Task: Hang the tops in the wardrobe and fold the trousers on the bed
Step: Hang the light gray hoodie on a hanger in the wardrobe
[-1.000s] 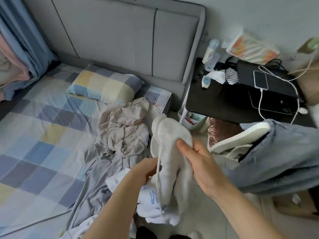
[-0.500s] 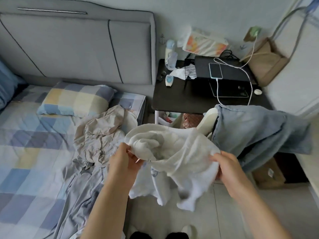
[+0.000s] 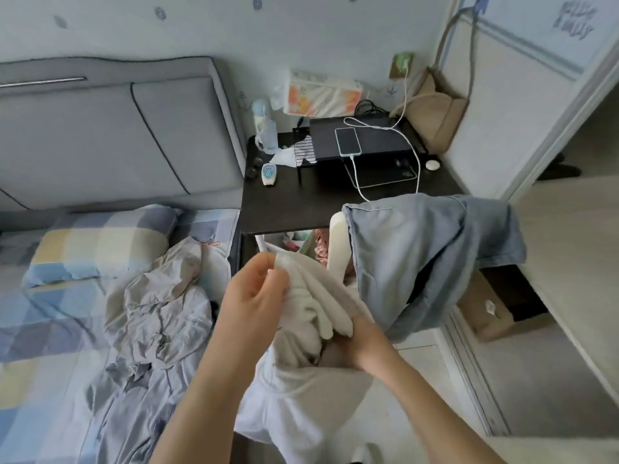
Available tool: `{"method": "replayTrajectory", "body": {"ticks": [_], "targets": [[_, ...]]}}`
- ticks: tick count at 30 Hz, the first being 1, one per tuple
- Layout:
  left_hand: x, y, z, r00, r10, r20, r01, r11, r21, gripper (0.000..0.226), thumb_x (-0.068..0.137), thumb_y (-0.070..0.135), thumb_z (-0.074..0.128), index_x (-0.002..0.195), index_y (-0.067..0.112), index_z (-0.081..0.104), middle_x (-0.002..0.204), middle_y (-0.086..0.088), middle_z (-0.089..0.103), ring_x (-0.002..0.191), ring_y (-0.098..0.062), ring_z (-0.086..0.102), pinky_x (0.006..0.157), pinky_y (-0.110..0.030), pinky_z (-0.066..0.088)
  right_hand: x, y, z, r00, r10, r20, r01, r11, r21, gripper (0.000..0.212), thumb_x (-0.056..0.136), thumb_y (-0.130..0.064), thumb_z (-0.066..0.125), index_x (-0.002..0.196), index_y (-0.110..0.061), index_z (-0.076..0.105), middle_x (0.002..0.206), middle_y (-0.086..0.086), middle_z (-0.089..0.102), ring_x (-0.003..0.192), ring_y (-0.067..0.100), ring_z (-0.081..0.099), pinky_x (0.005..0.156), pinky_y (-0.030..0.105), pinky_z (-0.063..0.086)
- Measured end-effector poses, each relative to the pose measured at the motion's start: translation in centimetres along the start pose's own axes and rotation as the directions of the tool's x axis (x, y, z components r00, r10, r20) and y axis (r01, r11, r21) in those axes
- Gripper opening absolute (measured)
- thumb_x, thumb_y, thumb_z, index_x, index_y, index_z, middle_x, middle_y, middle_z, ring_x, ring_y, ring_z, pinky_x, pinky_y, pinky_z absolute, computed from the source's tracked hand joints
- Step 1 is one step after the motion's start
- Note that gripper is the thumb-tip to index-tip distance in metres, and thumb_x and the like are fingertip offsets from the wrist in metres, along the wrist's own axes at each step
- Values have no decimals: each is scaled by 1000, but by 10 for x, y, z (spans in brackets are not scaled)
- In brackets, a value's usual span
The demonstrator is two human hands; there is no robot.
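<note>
I hold a white garment (image 3: 301,393) in front of me, bunched at the top and hanging down over the floor. My left hand (image 3: 256,296) pinches its upper end. My right hand (image 3: 360,343) grips the gathered cloth lower down, partly tucked into the folds. A beige garment (image 3: 157,296) and a grey one (image 3: 134,406) lie crumpled on the checked bed (image 3: 43,329). Pale blue denim (image 3: 425,249) is draped over a white chair back (image 3: 338,252) to the right.
A dark bedside table (image 3: 281,202) carries a laptop (image 3: 365,139), a charging phone (image 3: 348,141), bottles and a tissue pack. A checked pillow (image 3: 97,246) lies by the grey headboard. A beige bag (image 3: 435,112) hangs by the wall; a cardboard box (image 3: 485,309) sits under the right-hand surface.
The view has swung right and up. My hands have come together, gathering the spread white garment into a narrow bunch, left hand above, right hand below.
</note>
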State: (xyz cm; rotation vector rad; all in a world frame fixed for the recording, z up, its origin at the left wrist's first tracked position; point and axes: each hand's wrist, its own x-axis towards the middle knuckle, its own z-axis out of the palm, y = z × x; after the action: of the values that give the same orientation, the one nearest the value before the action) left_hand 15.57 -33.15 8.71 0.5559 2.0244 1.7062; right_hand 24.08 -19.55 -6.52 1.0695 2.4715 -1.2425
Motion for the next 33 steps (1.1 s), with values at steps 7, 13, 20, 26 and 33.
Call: {"method": "replayTrajectory", "body": {"ticks": [7,13,20,26,33], "targets": [[4,-7,30,970,-27,240,-20,981,193,37,63,47,87,80,28,60,65,4,69,52,-5,59,47,-18,46,-44,30,-89,857,-50,-513,211,943,259,10,87,-13,58,78,-12,62,67,-4,59,68,11,56,57,25,40],[-5,-36,113,956,-33,292,-226,554,801,67,45,79,62,96,46,34,74,17,60,77,-16,64,66,-35,51,-108,9,-146,718,-266,-643,439,890,122,24,77,-7,68,62,-12,50,59,3,52,51,10,43,46,15,31],[15,-33,168,915,121,386,-396,464,792,15,81,28,58,76,13,58,79,-2,61,77,-27,58,64,-35,44,-148,21,-177,677,-371,-636,534,842,77,33,76,1,67,64,-22,47,50,-15,41,49,-1,45,50,4,30],[31,-10,220,578,-67,813,-143,973,182,31,69,25,79,95,17,64,75,12,69,67,-3,64,59,-17,49,-153,40,-218,589,-214,-779,465,879,110,20,75,3,63,65,-12,55,53,-13,42,51,-2,42,51,6,30],[90,8,289,741,44,670,-218,960,177,20,75,32,65,71,13,61,56,1,58,59,-13,46,53,-30,40,-137,101,-262,443,-88,-892,144,989,-26,10,77,-17,57,83,-25,59,67,-12,52,59,-5,48,56,5,33]]}}
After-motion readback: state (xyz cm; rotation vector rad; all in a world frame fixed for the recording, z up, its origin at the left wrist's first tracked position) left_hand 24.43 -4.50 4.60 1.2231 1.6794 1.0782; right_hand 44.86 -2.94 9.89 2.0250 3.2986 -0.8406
